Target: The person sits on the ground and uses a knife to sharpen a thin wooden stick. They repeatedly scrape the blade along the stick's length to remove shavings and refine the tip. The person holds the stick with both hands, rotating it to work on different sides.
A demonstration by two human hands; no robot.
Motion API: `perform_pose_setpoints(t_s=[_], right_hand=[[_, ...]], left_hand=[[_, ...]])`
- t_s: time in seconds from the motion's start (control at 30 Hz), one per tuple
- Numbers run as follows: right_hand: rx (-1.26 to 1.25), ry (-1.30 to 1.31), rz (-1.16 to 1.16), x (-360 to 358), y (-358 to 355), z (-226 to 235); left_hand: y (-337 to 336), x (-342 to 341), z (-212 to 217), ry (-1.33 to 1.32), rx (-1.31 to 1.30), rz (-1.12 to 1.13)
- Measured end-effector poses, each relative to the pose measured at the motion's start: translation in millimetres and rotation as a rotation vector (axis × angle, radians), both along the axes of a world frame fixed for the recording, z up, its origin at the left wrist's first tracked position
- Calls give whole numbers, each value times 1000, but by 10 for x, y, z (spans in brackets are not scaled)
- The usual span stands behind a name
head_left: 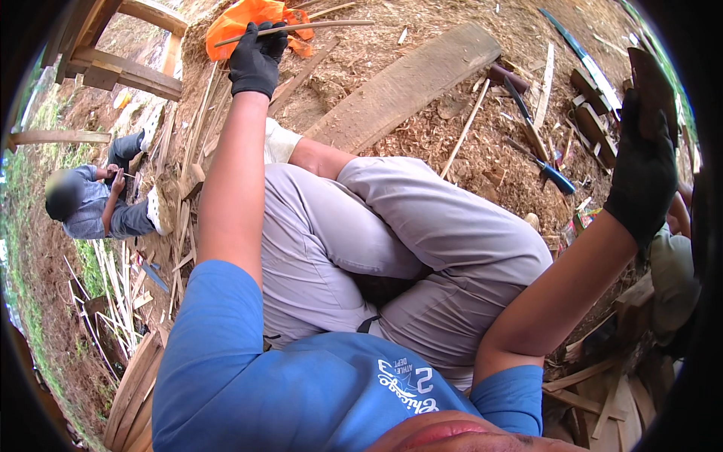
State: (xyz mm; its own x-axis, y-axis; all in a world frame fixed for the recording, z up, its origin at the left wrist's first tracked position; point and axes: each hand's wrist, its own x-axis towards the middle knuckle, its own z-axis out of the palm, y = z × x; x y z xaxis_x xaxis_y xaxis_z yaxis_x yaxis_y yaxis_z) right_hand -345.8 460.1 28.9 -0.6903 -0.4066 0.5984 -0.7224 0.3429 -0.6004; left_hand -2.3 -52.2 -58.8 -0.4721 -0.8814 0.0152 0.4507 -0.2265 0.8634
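Note:
In my black-gloved left hand (256,62), held up at the top left, is a thin wooden stick (331,24), the fingers closed round one part of it. The stick runs to the right, in front of a crumpled orange plastic bag or cloth (239,21). My right hand (642,177), also in a black glove, is raised near the right rim. Its fingers and thumb close on a dark brown flat piece (649,79), whose kind I cannot make out. Between my arms, my legs are folded in grey trousers (444,218).
A wide wooden plank (407,87) lies ahead on ground strewn with shavings. To its right are a blue-handled tool (557,177), a long blade (584,56) and dark wood blocks (595,132). Another person (94,192) sits at left, near a wooden frame (124,71); someone else (670,271) is partly visible at right.

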Motion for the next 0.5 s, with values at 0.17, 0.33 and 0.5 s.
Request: perform_pose_setpoints(t_s=[0.17, 0.33, 0.5], right_hand=[[-19, -15, 2, 2, -9, -9], [-49, -40, 3, 2, -40, -19], [-195, -178, 7, 110, -121, -2]], left_hand=[[-60, 34, 6, 109, 60, -82], [-91, 70, 11, 183, 103, -145], [-49, 84, 55, 230, 118, -200]])
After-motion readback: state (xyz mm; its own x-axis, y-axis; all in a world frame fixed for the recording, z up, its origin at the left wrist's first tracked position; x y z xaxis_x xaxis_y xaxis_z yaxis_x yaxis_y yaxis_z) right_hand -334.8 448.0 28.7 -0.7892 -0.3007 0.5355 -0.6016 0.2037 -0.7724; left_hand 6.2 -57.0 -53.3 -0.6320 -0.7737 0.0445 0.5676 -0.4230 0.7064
